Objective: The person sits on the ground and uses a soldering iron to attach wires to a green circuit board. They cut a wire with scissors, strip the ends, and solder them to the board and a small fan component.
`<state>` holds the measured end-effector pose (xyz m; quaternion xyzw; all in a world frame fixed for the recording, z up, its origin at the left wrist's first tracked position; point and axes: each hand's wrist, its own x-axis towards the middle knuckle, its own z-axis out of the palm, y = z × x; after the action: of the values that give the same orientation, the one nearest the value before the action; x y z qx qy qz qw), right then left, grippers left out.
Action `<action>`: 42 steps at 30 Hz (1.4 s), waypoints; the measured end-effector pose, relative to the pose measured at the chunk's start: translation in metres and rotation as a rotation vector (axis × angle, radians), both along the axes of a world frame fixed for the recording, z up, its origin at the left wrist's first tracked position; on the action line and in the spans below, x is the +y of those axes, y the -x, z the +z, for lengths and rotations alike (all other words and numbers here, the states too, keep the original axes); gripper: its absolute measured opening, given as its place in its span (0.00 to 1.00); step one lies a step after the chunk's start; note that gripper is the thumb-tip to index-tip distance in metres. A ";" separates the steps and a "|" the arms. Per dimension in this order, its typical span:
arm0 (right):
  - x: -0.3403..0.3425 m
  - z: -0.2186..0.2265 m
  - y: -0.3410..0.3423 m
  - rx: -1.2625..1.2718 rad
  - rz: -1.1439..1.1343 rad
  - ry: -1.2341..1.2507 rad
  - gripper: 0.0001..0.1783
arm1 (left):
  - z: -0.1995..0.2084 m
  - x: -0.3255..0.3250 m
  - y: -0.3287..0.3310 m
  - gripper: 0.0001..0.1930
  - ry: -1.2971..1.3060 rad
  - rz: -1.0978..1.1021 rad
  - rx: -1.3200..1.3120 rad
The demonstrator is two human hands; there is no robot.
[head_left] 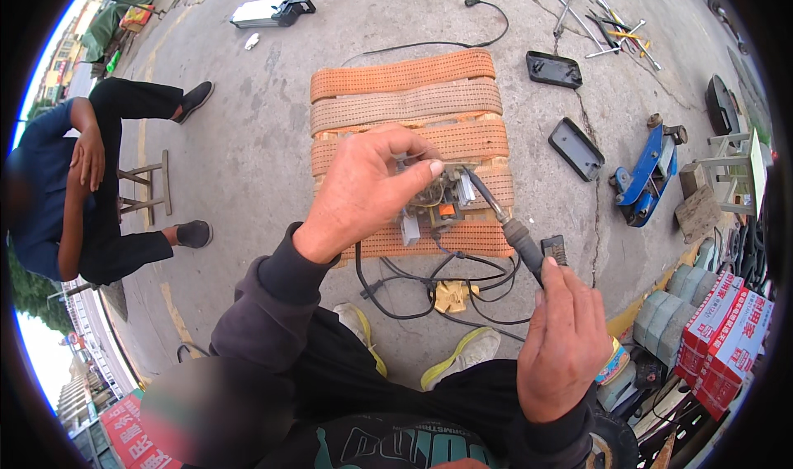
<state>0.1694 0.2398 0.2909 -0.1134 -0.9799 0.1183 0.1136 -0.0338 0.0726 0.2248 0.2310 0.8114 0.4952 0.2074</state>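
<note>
My right hand (566, 341) grips the dark handle of a soldering iron (516, 233), whose tip points up and left. That tip reaches the upper edge of an open circuit board (438, 209) with silver heat sinks and an orange part. My left hand (376, 180) is closed on the board's upper left edge, thumb and fingers pinching it; whether a small piece also sits in the pinch is hidden. Beneath the board stands a low stool (405, 80) woven with orange straps. Black cables (396, 310) loop on the ground below it, beside a crumpled yellowish piece (454, 295).
Two black casing halves (576, 148) lie right of the stool, near a blue jack (648, 171). Scattered hand tools (615, 33) are at the far right. A white and black device (271, 11) lies at the back. Another person (74, 171) sits at left. Red boxes (725, 345) stand at lower right.
</note>
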 end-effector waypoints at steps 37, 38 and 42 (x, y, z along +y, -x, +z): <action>0.003 -0.001 -0.011 0.015 0.044 -0.019 0.18 | 0.011 -0.001 -0.010 0.06 0.026 -0.118 0.209; 0.000 0.000 -0.011 0.025 0.082 -0.171 0.19 | 0.011 0.000 -0.010 0.06 0.024 -0.116 0.215; 0.000 -0.013 -0.017 0.100 0.027 0.034 0.18 | 0.010 0.000 -0.011 0.06 0.022 -0.121 0.212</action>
<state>0.1865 0.2395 0.2782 -0.0959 -0.9723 0.1421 0.1589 -0.0223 0.0722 0.2351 0.3286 0.8186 0.4458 0.1524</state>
